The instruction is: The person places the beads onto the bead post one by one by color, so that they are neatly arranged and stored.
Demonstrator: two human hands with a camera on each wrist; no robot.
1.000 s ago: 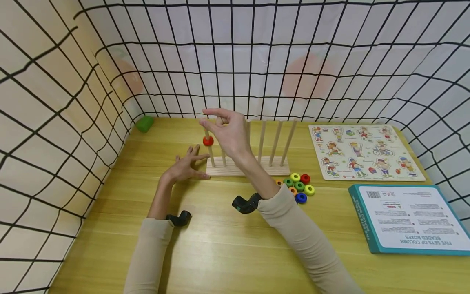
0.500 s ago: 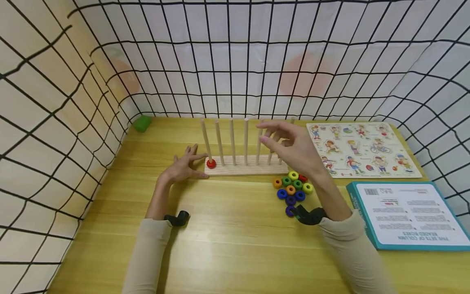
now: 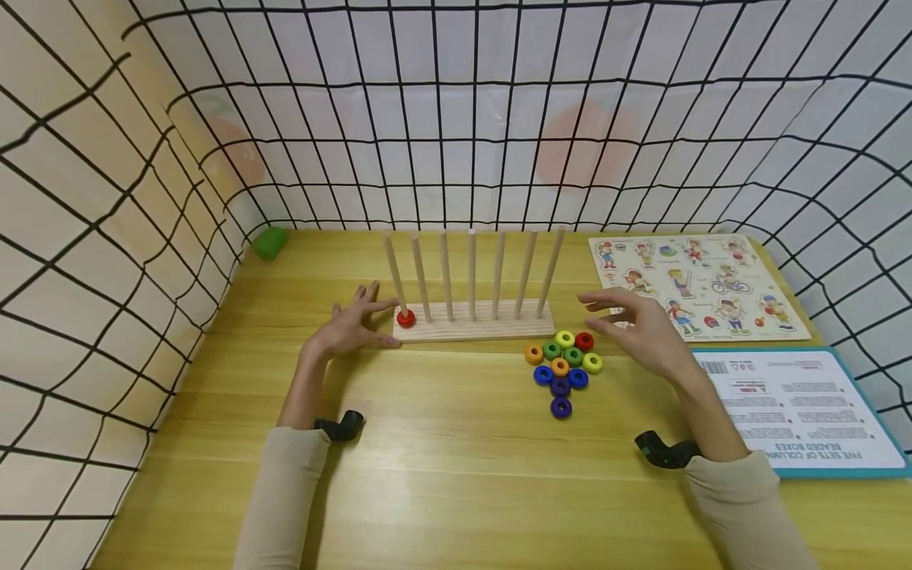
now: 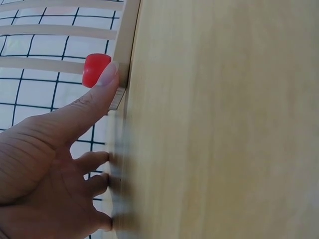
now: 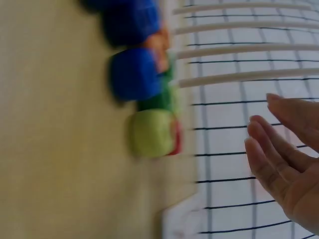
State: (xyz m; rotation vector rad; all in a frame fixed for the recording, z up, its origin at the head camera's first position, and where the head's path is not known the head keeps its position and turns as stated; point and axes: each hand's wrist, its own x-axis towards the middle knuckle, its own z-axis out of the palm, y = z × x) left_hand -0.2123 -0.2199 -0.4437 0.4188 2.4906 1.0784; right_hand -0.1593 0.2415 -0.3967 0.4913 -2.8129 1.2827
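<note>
A wooden peg board (image 3: 473, 321) with several upright pegs stands at the table's middle. At the foot of its leftmost peg lies a red ring bead (image 3: 406, 318), also seen in the left wrist view as a red bead (image 4: 95, 69). My left hand (image 3: 349, 326) rests spread at the board's left end, thumb and a finger touching it. Over the table right of the board, my right hand (image 3: 641, 328) hangs with loosely bent fingers and holds nothing. Just left of it lie ring beads in several colours, among them a red bead (image 3: 584, 341) and a yellow bead (image 3: 592, 363).
A picture puzzle board (image 3: 701, 289) lies at the back right, partly behind my right hand. In front of it is a teal-edged box (image 3: 798, 412). A green block (image 3: 270, 243) sits at the back left. Black wire mesh (image 3: 456, 142) surrounds the table's back and sides.
The red bead has dropped from partway up the leftmost peg to its foot. My right hand has moved from above that peg rightward to beside the loose beads. The left hand stays put.
</note>
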